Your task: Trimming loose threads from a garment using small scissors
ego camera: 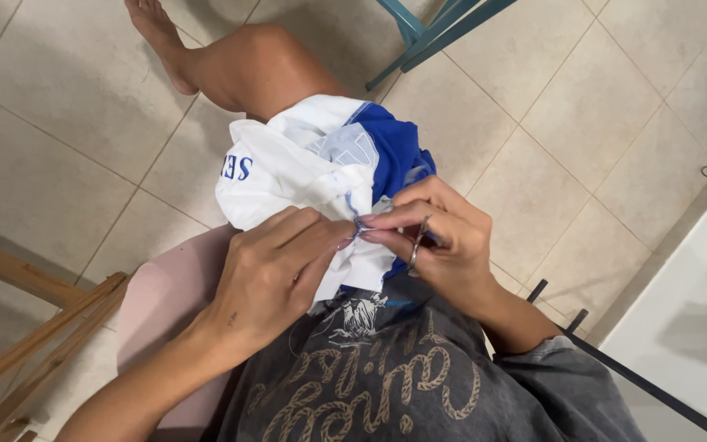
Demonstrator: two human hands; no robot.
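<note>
Left hand [267, 274], your own: fingers curled nearly closed, pinching a fold of the white-and-blue garment [321, 176] bunched on your lap. Your right hand [435, 241] meets it at the same fold, fingertips pressed together on the cloth, small metal scissors [416, 245] hooked on its fingers. Beyond the garment lies your bare leg [243, 69]; behind that, a teal chair frame [435, 29] on the tiled floor [583, 115].
</note>
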